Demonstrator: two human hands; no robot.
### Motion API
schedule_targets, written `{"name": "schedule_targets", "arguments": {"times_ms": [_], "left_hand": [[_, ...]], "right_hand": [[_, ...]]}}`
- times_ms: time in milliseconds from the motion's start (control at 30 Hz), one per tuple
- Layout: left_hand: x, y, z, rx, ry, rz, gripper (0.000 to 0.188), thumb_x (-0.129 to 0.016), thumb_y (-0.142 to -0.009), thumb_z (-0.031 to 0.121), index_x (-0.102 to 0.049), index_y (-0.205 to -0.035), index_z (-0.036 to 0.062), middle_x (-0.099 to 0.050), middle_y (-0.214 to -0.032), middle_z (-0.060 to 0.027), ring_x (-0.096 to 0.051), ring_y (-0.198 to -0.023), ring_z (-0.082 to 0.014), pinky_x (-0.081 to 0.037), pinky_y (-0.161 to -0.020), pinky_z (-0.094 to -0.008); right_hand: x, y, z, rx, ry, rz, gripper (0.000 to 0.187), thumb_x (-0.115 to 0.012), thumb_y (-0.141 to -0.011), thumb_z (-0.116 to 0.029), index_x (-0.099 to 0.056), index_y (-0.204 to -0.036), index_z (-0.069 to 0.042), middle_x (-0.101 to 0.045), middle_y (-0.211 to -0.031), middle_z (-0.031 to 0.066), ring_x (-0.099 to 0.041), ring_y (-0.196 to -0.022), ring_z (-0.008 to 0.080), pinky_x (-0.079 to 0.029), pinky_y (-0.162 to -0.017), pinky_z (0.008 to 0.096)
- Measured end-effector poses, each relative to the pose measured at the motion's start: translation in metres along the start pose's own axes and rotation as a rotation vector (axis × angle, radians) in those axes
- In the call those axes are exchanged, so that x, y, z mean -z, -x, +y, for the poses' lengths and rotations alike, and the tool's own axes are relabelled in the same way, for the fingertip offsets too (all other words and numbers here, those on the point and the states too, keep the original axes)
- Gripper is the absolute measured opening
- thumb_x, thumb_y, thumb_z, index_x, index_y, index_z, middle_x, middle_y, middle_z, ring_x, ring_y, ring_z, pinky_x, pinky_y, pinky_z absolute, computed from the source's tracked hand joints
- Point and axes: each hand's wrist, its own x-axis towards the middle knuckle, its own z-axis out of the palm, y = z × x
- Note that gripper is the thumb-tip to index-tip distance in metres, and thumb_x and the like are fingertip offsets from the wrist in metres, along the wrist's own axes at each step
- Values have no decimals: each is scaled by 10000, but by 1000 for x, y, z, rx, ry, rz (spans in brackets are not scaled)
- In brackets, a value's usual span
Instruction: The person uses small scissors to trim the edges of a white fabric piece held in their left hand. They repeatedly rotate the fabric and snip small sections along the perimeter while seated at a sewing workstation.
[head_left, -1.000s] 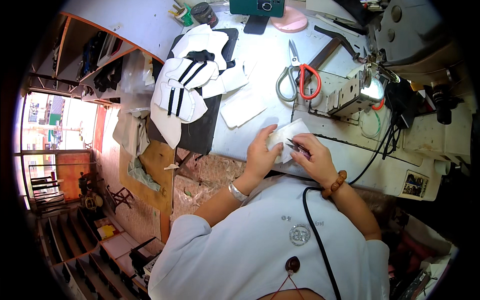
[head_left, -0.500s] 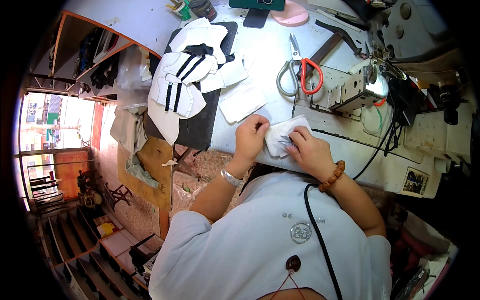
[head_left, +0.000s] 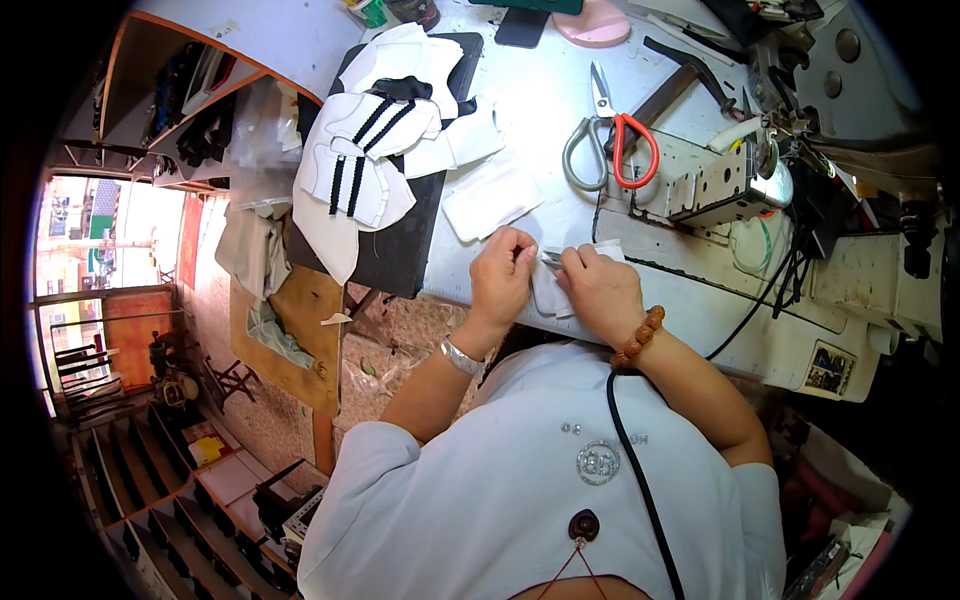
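My left hand (head_left: 500,281) is closed in a pinch at the left edge of a small white fabric piece (head_left: 549,298). What its fingertips hold is too small or hidden to make out. In my right hand (head_left: 606,296) is a pair of small thread snips (head_left: 551,259), their blades pointing left toward the pinching fingers. The white piece lies at the table's near edge, partly covered by my right hand. Just beyond my hands rests another flat white piece (head_left: 490,205). Large scissors (head_left: 612,135) with one grey and one red handle loop lie farther off.
A sewing machine (head_left: 725,190) stands right of my hands. Behind the scissors is a hammer (head_left: 655,108). White cut pieces with black trim (head_left: 365,150) are piled on a black board (head_left: 390,262) at left. A black cable (head_left: 640,470) hangs over my shirt.
My right hand and the snips have shifted left, bringing the blades up to my left fingertips. My left hand stays nearly in place. The view has shifted slightly.
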Motion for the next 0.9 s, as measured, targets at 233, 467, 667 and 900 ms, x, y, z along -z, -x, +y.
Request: {"name": "schedule_targets", "arguments": {"times_ms": [233,467,667,900], "left_hand": [[-2,2,12,-152,-100,-23,45,-611,-842,20,-568,-829,23,-555,-701,-71,-510,-587,-154,-443,-574,-273],[-3,1,0,42,101,-55,64,-584,-880,36,-547,-829,24,-545,-711,-26,-486,-623,-101,-422,-580,-246],[-6,0,-16,188,559,-67,43,-547,-910,33,-532,-870,31,-543,-754,5,-467,-661,-64,-405,-620,-202],[-7,1,-8,213,563,-135,50,-551,-911,37,-534,-865,37,-546,-751,0,-482,-654,-66,-415,-616,-196]], "right_hand": [[-6,2,1,70,128,75,118,-592,-786,-183,-533,-874,-131,-538,-749,12,-592,-595,147,-458,-481,283],[-6,2,2,130,165,118,103,-579,-747,-150,-518,-830,-145,-525,-736,-2,-583,-590,137,-451,-480,277],[-11,3,7,116,51,128,94,-586,-770,-164,-520,-832,-139,-526,-735,12,-588,-596,157,-455,-492,290],[-11,3,5,90,48,106,102,-575,-852,-222,-522,-830,-138,-530,-730,19,-594,-600,164,-462,-509,310]]}}
